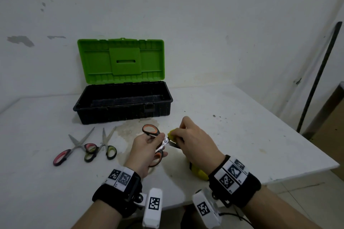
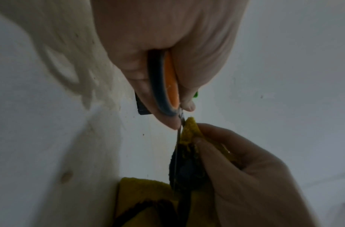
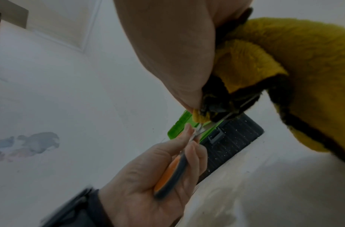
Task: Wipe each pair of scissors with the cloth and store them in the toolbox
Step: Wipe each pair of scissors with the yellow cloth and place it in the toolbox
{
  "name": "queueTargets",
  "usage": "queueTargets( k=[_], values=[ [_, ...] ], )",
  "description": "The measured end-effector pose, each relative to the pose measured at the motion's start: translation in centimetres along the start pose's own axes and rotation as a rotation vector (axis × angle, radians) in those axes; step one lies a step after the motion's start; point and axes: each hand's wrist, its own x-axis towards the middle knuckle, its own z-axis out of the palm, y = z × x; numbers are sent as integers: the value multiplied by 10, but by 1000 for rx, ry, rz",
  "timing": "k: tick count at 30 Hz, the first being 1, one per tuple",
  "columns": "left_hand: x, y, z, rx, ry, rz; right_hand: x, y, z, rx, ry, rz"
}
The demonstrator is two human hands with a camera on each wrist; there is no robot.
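My left hand (image 1: 149, 145) grips the orange-handled scissors (image 1: 151, 130) by the lower handle, blades spread and pointing right. My right hand (image 1: 188, 135) pinches the yellow cloth (image 1: 172, 134) around one blade. In the left wrist view the cloth (image 2: 189, 130) wraps the blade under the orange handle (image 2: 169, 83). The right wrist view shows the cloth (image 3: 264, 61) bunched in the palm. Two more pairs lie on the table at left: pink-handled scissors (image 1: 74, 147) and green-handled scissors (image 1: 106, 147). The toolbox (image 1: 122, 102) stands open behind, its black tray showing nothing inside.
The white table (image 1: 242, 126) has a stained patch in front of the toolbox. The toolbox's green lid (image 1: 121, 59) leans back toward the wall. A dark pole (image 1: 320, 74) leans at the right, past the table's edge.
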Motion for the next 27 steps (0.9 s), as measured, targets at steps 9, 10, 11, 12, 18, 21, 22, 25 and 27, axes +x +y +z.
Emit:
queueTargets(
  k=[9,10,11,12,18,21,22,25,27],
  values=[
    [-1,2,0,1,38,25,12,25,-2,137,192,179],
    [0,2,0,-7,41,28,10,21,-3,140,173,136],
    [0,3,0,-14,36,27,7,15,-4,135,130,83],
    [0,3,1,-18,26,25,4,8,-4,121,74,29],
    [-2,1,1,12,25,46,7,15,5,135,137,135],
    [-2,-1,0,29,43,62,14,24,-1,138,202,236],
    [-1,-2,0,36,52,70,13,22,-4,136,225,224],
    [1,-4,-1,22,77,87,2,-2,-11,133,223,96],
    [-1,-5,1,6,51,105,-5,-17,-3,134,145,52]
  ],
)
